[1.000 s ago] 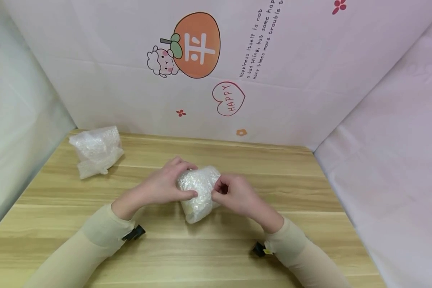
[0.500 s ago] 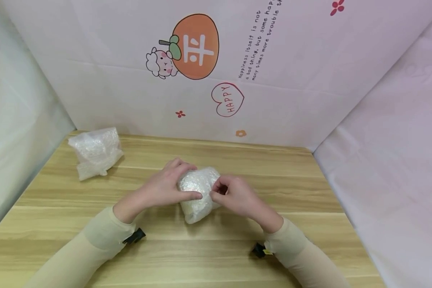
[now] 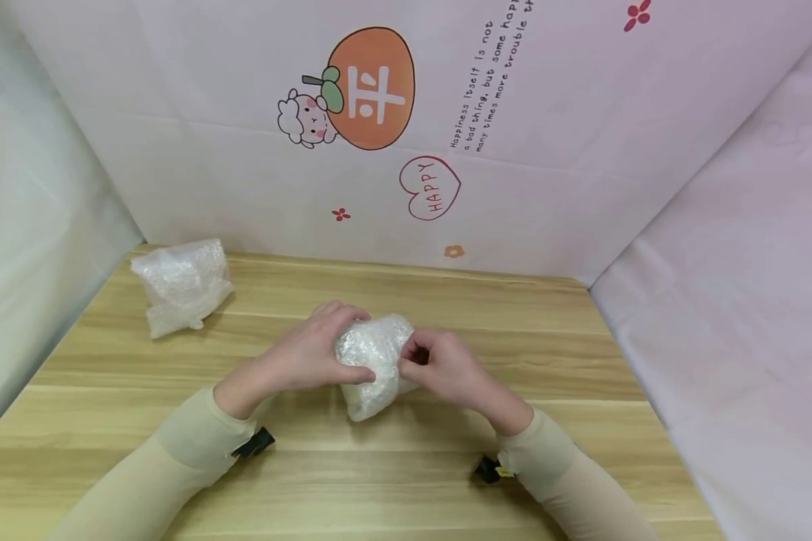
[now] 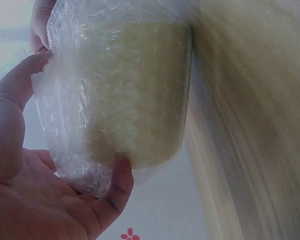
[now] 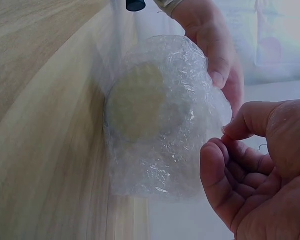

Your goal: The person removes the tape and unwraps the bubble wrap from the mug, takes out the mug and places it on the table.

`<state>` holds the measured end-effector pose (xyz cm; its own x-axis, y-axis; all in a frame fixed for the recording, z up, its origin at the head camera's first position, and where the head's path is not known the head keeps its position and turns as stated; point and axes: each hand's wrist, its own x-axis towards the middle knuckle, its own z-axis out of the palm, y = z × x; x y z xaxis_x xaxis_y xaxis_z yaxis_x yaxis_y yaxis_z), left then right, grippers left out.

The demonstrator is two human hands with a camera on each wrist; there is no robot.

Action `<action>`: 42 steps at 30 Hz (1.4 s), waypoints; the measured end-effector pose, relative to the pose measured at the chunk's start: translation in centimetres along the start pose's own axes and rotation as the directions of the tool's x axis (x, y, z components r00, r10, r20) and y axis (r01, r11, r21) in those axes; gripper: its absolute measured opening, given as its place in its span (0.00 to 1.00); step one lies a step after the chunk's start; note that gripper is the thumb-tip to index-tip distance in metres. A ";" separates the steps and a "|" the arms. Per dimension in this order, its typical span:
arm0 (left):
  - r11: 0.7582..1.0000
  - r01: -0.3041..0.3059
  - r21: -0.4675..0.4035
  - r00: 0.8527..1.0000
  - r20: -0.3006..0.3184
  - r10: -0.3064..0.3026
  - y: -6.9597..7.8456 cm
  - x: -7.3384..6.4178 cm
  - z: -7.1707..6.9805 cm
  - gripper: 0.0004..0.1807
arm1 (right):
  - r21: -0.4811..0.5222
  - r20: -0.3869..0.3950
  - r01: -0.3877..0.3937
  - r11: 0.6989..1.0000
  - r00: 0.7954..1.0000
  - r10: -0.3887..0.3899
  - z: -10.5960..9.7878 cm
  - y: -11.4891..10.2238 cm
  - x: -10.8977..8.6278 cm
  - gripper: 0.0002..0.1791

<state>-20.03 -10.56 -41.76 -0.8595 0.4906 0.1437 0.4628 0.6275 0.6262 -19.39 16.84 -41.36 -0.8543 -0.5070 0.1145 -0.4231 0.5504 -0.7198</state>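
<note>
A bundle of clear bubble wrap [image 3: 372, 353] stands on the table in the middle of the head view. Through the film in the left wrist view shows a pale yellowish, round-sided object [image 4: 145, 95], its kind blurred by the wrap. My left hand [image 3: 304, 349] grips the bundle from the left, thumb along the near side and fingers around the far side. From the right, my right hand [image 3: 449, 368] pinches the edge of the wrap between thumb and index finger. The right wrist view has those fingertips right at the film's upper edge, the other fingers curled in.
Another piece of bubble wrap [image 3: 183, 285], crumpled, lies at the table's back left corner. Behind the wooden table [image 3: 352, 488] rises a white printed cloth [image 3: 257, 188], with pale cloth walls at both sides. Small black devices [image 3: 253, 442] sit at both cuffs.
My left thumb has shifted slightly along the wrap, first to the right and then a little toward me. My right hand keeps its pinch with hardly any movement.
</note>
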 end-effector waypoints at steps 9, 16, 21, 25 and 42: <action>1.000 0.005 -0.016 1.000 0.010 -0.005 0.1 0.1 -0.2 0.48 | 0.030 0.015 0.020 0.999 1.000 -0.021 -0.2 0.4 0.2 0.06; 1.000 -0.002 -0.021 1.000 0.011 0.002 0.0 0.1 -0.2 0.48 | 0.037 0.036 0.039 0.999 0.999 -0.041 -0.5 0.5 0.2 0.01; 1.000 -0.013 -0.024 1.000 0.010 0.013 0.0 0.1 -0.1 0.47 | 0.044 0.036 0.064 0.997 0.997 -0.066 -0.4 0.6 0.3 0.05; 0.999 -0.025 -0.019 1.000 0.009 0.025 0.0 0.1 -0.1 0.47 | 0.016 0.023 0.130 0.991 0.991 -0.130 -0.2 1.1 0.4 0.11; 0.999 -0.011 -0.038 1.000 0.028 0.012 -0.1 0.0 -0.2 0.46 | 0.042 0.073 0.042 0.998 0.996 -0.045 -0.8 0.1 0.0 0.05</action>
<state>-20.15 -10.73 -41.60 -0.8476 0.5145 0.1295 0.4634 0.5990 0.6530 -19.67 17.42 -40.83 -0.8101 -0.5784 0.0959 -0.4452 0.5004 -0.7426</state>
